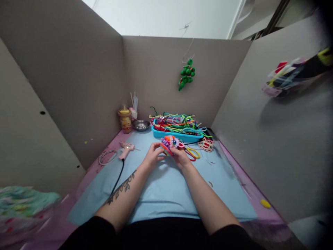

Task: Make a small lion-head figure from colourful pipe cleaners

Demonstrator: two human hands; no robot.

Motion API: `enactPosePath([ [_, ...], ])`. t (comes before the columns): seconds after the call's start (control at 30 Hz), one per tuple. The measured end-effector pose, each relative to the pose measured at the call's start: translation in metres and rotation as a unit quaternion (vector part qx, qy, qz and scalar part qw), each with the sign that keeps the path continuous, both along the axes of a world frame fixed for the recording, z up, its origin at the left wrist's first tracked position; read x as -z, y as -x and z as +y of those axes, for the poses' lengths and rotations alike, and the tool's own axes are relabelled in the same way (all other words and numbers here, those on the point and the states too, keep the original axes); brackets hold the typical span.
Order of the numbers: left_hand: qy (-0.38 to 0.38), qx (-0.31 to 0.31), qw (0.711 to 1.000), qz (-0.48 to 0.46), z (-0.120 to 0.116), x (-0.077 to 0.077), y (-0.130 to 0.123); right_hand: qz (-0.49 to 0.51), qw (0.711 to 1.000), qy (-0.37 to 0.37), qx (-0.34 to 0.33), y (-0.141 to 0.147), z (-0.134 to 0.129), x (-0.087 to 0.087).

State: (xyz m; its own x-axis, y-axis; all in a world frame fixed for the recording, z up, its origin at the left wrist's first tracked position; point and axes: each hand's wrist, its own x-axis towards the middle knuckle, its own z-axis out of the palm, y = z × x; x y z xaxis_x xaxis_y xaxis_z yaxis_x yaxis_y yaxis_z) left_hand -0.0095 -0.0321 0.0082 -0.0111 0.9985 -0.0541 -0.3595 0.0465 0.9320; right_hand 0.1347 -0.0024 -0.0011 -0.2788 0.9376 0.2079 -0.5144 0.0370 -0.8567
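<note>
Between both hands, just above the blue sheet, is a small fuzzy pipe-cleaner figure [169,141] in orange, purple and white with a blue eye. My left hand [153,155] is closed on its left side, fingertips against the purple and orange part. On the lower right, my right hand [180,155] grips it with thumb and fingers. Parts of the figure are hidden by the fingers. Right behind my right hand lie red and yellow loops [194,153], perhaps scissor handles or bent pipe cleaners; I cannot tell which.
A blue tray [177,136] heaped with pipe cleaners stands at the back. Left are a pink glue gun [127,149] with a black cord, a metal bowl [141,125] and a jar [126,121]. A red-and-white piece [206,144] lies right. A green ornament [187,74] hangs behind.
</note>
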Motion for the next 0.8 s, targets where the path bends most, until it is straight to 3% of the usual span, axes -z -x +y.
enactPosePath([
  [0.8, -0.018, -0.031, 0.998, 0.06, 0.0021, 0.0035, 0.0009, -0.036, 0.999, -0.012, 0.01, 0.0022, -0.0005, 0.0007],
])
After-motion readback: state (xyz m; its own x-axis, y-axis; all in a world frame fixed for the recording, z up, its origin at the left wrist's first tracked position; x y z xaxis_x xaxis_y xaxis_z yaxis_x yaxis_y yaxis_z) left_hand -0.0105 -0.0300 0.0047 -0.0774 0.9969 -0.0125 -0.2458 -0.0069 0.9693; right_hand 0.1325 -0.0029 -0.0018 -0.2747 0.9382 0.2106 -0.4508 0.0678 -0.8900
